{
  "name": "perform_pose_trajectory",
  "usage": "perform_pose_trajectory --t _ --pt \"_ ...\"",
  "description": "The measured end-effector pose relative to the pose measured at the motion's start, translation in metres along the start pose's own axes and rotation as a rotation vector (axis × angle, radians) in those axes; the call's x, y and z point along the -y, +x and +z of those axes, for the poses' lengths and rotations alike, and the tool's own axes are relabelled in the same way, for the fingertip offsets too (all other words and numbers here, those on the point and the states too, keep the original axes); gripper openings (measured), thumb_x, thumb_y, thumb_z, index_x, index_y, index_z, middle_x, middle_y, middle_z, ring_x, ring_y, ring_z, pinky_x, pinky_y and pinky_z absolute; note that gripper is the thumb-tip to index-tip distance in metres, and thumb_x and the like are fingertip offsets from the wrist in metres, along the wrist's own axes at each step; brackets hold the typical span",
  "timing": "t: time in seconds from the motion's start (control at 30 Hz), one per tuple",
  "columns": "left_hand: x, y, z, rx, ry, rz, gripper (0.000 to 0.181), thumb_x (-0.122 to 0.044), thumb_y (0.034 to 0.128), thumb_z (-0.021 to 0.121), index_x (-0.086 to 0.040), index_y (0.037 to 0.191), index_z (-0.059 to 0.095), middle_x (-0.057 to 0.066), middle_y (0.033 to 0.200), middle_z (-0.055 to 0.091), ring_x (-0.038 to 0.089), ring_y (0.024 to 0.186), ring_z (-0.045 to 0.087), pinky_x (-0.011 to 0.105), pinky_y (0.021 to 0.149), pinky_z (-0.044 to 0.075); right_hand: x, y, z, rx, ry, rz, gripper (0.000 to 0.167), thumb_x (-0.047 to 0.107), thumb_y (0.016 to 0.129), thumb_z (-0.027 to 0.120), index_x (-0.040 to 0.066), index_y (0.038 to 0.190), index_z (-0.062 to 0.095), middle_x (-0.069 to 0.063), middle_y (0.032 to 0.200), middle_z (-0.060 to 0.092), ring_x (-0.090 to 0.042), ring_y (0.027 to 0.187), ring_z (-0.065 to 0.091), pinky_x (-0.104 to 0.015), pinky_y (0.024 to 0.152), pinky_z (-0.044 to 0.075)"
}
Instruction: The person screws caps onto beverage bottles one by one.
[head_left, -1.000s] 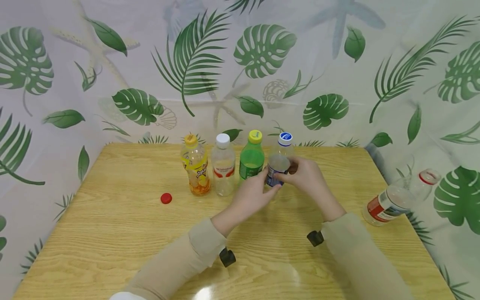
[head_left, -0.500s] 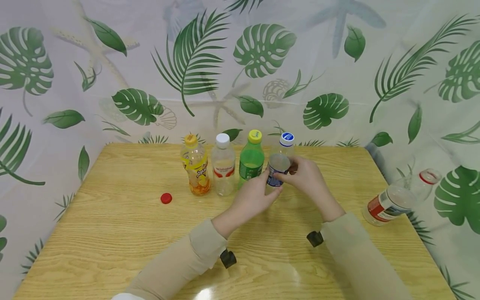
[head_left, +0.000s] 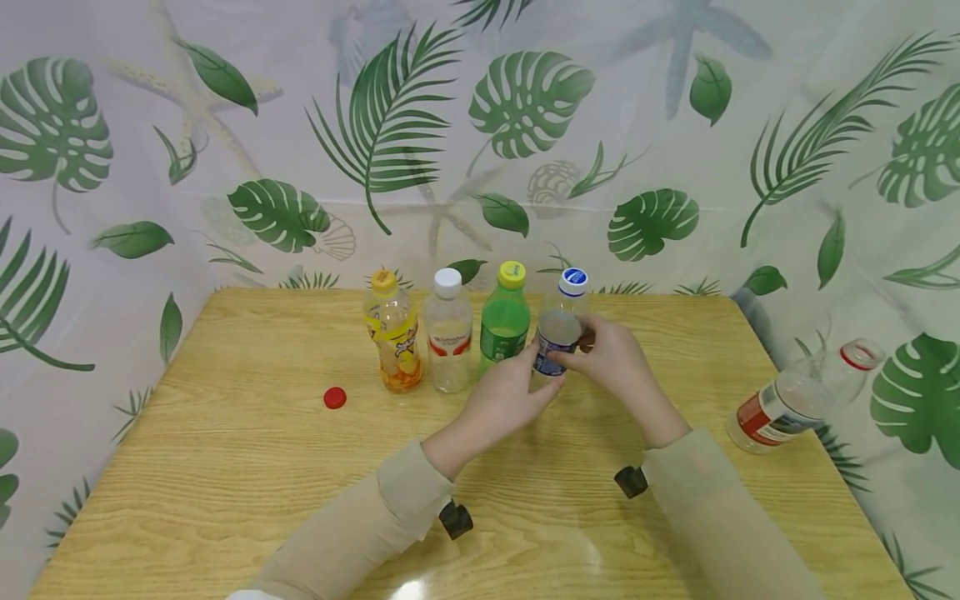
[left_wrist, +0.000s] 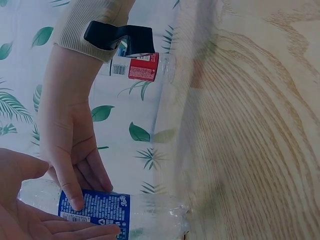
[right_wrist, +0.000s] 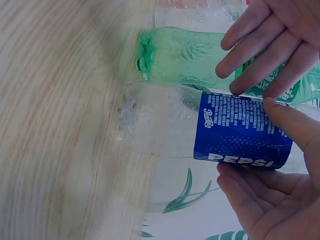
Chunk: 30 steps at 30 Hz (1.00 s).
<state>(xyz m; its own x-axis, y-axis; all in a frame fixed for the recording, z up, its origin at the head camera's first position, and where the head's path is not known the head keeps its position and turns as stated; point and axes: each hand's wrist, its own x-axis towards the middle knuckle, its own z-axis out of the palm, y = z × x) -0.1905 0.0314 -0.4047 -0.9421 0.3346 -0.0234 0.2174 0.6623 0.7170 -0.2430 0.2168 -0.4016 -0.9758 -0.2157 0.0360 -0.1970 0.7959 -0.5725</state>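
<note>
A clear Pepsi bottle (head_left: 558, 327) with a blue label and a white-and-blue cap stands at the right end of a row of bottles. My right hand (head_left: 615, 354) grips it around the label, thumb on one side and fingers on the other, as the right wrist view shows. My left hand (head_left: 504, 387) lies along the near left side of that bottle, its fingers straight in the left wrist view. Just left of the Pepsi bottle is a green bottle (head_left: 505, 312) with a yellow cap, partly behind my left hand.
Further left stand a clear bottle (head_left: 447, 317) with a white cap and an orange-capped bottle (head_left: 396, 337). A red cap (head_left: 334, 397) lies on the wooden table (head_left: 225, 467). An uncapped bottle (head_left: 783, 408) with a red label stands near the right edge. Patterned cloth (head_left: 405, 225) hangs behind.
The top of the Pepsi bottle has shifted very slightly to the right since the first frame. Both hands stay around it in nearly the same place.
</note>
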Motion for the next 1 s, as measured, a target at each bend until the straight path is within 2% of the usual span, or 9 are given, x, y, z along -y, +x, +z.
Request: perform_pose_trajectory --t 0.07,0.27,0.53,0.8,1.0 --pt "0.0 -0.001 0.0 0.002 0.003 0.002 0.071 -0.042 0.1087 0.06 -0.009 0.166 0.035 0.017 0.145 0.067 0.03 0.12 0.073 0.044 0.096 0.062 0.0 -0.001 -0.001 0.004 0.001 0.001 0.061 0.027 0.093 0.084 -0.01 0.137 0.061 -0.03 0.123 0.072 -0.044 0.111 0.072 -0.055 0.096 0.06" --pt "0.003 -0.004 -0.001 0.004 -0.002 0.036 0.071 -0.043 0.1092 0.058 -0.007 0.166 0.034 0.018 0.144 0.068 0.028 0.111 0.076 0.041 0.088 0.064 0.002 -0.002 -0.003 0.023 0.004 0.009 0.064 0.027 0.092 0.085 -0.01 0.138 0.06 -0.031 0.126 0.071 -0.045 0.114 0.071 -0.056 0.099 0.059" --pt "0.002 -0.013 -0.006 0.002 -0.061 0.076 0.068 -0.039 0.1093 0.059 -0.005 0.164 0.038 0.018 0.143 0.068 0.033 0.127 0.07 0.047 0.101 0.061 0.005 -0.003 -0.009 0.048 0.009 0.014 0.072 0.027 0.092 0.085 -0.009 0.146 0.054 -0.033 0.136 0.066 -0.049 0.124 0.065 -0.06 0.106 0.055" --pt "-0.002 -0.024 -0.013 0.004 -0.021 0.118 0.066 -0.036 0.1089 0.061 -0.006 0.163 0.039 0.012 0.148 0.066 0.029 0.13 0.069 0.044 0.106 0.059 0.008 -0.006 -0.015 0.036 0.039 0.004 0.063 0.024 0.093 0.085 -0.006 0.142 0.059 -0.028 0.133 0.068 -0.047 0.126 0.065 -0.059 0.109 0.053" --pt "-0.003 -0.034 -0.02 -0.036 -0.011 0.162 0.064 -0.035 0.1081 0.063 -0.007 0.162 0.042 0.012 0.147 0.067 0.026 0.13 0.069 0.044 0.107 0.058 0.012 -0.006 -0.024 0.034 0.011 0.02 0.066 0.028 0.093 0.084 -0.006 0.144 0.058 -0.03 0.138 0.066 -0.049 0.13 0.064 -0.058 0.111 0.053"
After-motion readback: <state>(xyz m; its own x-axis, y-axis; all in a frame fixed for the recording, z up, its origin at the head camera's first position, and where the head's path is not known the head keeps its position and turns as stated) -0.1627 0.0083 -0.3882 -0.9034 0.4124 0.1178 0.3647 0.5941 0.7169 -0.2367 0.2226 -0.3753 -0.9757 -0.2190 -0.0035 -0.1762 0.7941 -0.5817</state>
